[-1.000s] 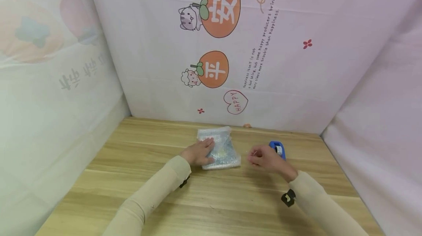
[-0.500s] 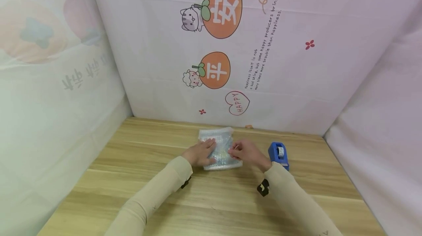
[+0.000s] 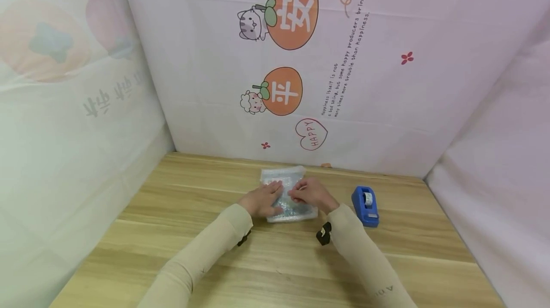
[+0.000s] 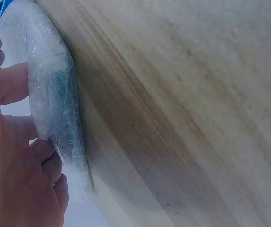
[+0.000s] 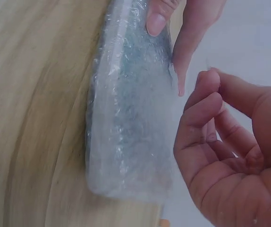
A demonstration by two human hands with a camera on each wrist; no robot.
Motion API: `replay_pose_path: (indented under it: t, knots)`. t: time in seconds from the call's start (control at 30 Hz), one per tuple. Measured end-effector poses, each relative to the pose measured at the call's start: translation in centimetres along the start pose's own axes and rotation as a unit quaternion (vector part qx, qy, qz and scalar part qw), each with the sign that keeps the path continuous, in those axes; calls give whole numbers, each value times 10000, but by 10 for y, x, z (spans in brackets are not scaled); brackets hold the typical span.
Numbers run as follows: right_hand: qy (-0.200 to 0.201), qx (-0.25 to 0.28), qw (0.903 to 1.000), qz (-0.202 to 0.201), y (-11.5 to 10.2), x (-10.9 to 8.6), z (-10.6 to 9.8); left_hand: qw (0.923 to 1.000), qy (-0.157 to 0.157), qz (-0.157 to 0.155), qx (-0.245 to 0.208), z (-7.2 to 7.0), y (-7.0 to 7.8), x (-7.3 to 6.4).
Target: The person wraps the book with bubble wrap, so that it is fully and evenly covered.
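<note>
A flat package in bubble wrap (image 3: 295,211) lies on the table, something bluish showing through its clear layers. My left hand (image 3: 259,201) rests on its left part with fingers extended, holding it down. Over its right part, my right hand (image 3: 312,193) pinches a thin piece of clear tape (image 5: 208,64) between thumb and forefinger; only a small bit of it shows. In the right wrist view the wrap (image 5: 131,118) extends beneath the left thumb, close beside the right fingertips. A blue tape dispenser (image 3: 365,208) with a roll stands to the right.
The wooden table (image 3: 266,260) meets a printed white cloth (image 3: 206,83) right behind the package. More cloth hangs at the left (image 3: 86,155) and right (image 3: 494,179) sides.
My right hand has moved left from beside the tape dispenser to over the package, carrying the tape, and the dispenser is now uncovered. My left hand has stayed on the wrap.
</note>
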State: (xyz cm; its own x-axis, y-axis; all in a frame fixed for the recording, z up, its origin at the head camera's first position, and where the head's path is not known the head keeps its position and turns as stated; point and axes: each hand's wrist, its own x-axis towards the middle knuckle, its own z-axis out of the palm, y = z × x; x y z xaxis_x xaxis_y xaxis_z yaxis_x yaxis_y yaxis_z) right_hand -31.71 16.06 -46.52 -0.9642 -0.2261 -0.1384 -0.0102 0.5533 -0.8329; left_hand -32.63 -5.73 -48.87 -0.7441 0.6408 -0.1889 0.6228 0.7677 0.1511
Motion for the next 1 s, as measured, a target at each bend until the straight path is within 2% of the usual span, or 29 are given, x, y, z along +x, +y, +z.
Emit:
replay_pose_path:
  t: [0.27,0.4,0.53,0.67,1.0]
  knots:
    - [-190,213,9995,118,0,8,4,9999,11,7,101,2,-2,3]
    - [-244,173,9989,370,-2,12,7,9999,21,5,99,2,-2,3]
    - [-180,-37,9970,751,-2,17,11,10000,1,27,42,0,-1,2]
    - [-69,1,9946,1034,0,22,15,10000,11,9,55,0,-1,2]
    - [31,365,9904,1333,2,29,21,9999,4,29,102,0,-1,2]
